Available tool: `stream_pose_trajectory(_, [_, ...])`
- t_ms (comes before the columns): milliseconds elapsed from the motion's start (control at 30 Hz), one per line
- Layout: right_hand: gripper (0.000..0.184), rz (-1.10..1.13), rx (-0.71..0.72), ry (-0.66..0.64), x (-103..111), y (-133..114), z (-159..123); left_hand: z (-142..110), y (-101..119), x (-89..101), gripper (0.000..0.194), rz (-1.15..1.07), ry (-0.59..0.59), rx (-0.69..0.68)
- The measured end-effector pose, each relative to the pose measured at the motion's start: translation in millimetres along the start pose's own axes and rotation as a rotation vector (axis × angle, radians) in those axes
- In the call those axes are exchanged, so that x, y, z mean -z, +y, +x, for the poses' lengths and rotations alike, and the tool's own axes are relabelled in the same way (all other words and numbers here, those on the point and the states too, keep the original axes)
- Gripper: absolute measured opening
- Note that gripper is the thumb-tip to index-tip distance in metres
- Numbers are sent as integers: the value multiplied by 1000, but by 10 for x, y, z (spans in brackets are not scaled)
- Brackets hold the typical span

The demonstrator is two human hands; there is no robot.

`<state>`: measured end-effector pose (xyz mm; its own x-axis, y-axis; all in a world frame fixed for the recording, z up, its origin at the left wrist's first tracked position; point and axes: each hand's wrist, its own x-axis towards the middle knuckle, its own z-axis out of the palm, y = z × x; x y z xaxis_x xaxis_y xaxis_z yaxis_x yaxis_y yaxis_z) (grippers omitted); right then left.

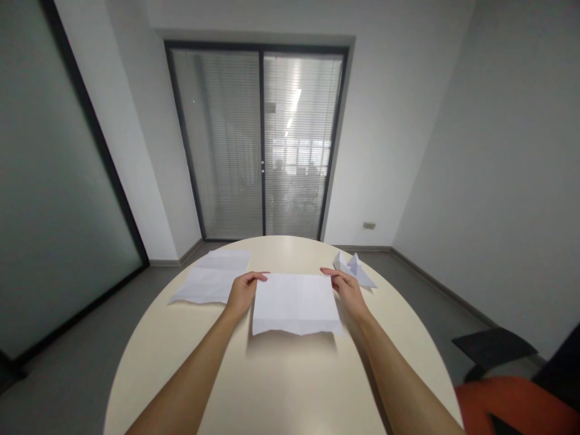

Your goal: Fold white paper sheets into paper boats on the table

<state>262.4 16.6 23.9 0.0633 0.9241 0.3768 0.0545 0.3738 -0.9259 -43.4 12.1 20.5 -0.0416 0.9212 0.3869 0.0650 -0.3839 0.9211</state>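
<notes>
A creased white sheet of paper (296,302) is held in front of me by its two far corners. My left hand (244,293) pinches the far left corner, and my right hand (347,290) grips the far right one. The near edge of the sheet is raised and wavy, with a shadow on the table below it. To the left lies another creased sheet (208,281), close beside my left hand. Just beyond my right hand stands a folded white paper shape (356,269) with pointed peaks, partly hidden by that hand.
Everything rests on a round cream table (272,393). An office chair with an orange seat (516,405) and black armrest (493,349) stands at the right. Beyond the table are a glass partition with blinds (217,151) and white walls.
</notes>
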Motion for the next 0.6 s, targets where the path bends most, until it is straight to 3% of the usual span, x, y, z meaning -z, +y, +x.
stream_pose_trajectory(233, [58,-15,-88,-104,-70,81,-45,-16,35,-61,27,11,27,51])
stream_pose_trajectory(400, [51,-97,-16,-68,-60,151,-7,-37,66,-71,36,-41,6,132])
stream_pose_trajectory(600, [48,-147,44,-14,-65,74,16,-62,65,-130,60,-80,-71,90])
